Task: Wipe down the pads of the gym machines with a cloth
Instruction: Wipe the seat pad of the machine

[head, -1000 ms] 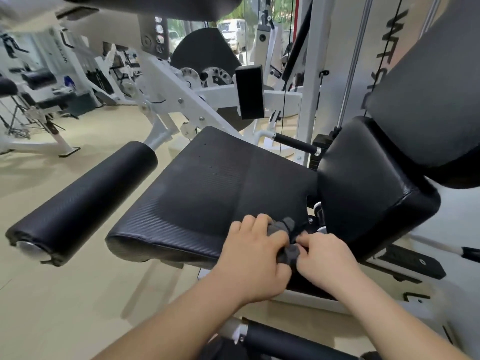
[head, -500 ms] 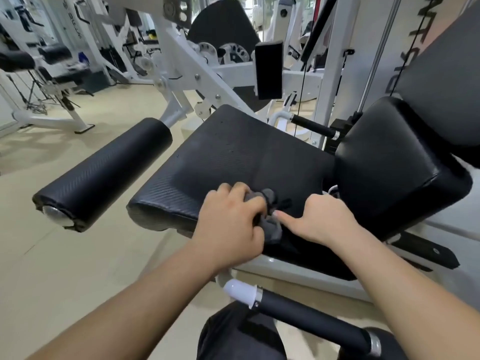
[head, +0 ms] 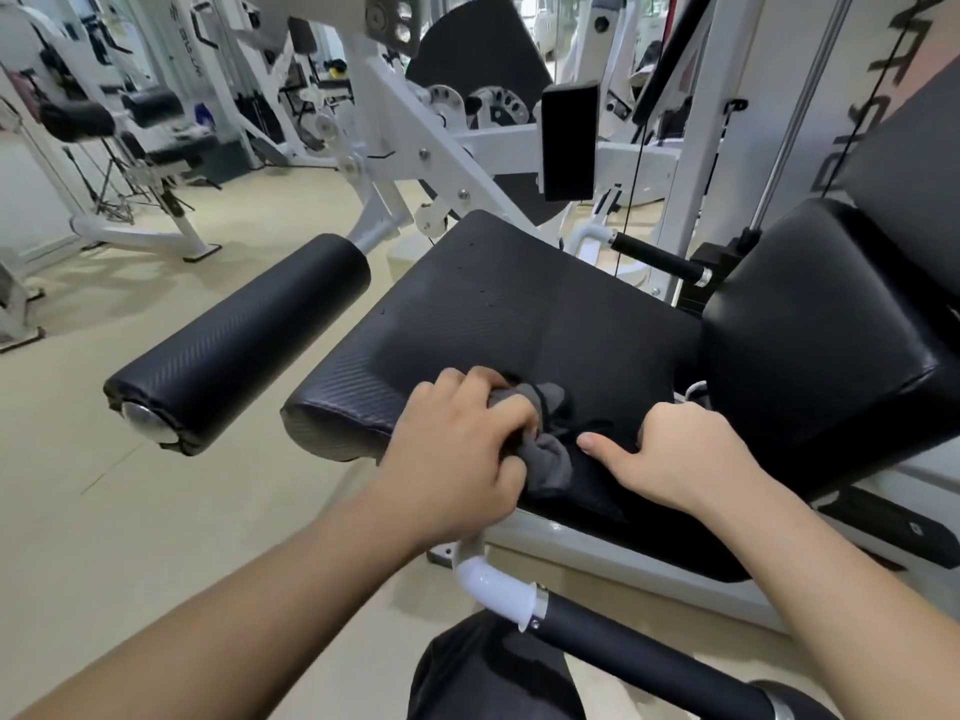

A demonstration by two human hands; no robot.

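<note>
A bunched grey cloth [head: 548,449] lies on the near edge of the black seat pad [head: 519,314] of a leg machine. My left hand [head: 457,449] grips the cloth, fingers curled over it. My right hand [head: 675,454] sits just right of the cloth on the same pad, fingers curled under and thumb stretched toward the cloth without touching it. A black roller pad [head: 239,345] hangs to the left of the seat. A black back pad [head: 821,314] rises at the right.
A black handle [head: 639,646] on a white bent tube juts out below the seat, close to my arms. The white machine frame [head: 415,163] and a weight stack rod stand behind. Other machines [head: 130,148] sit far left on beige floor.
My right hand has let go of the cloth and shifted slightly right. My left hand keeps the cloth bunched on the seat's near edge. The view has moved closer and tilted down.
</note>
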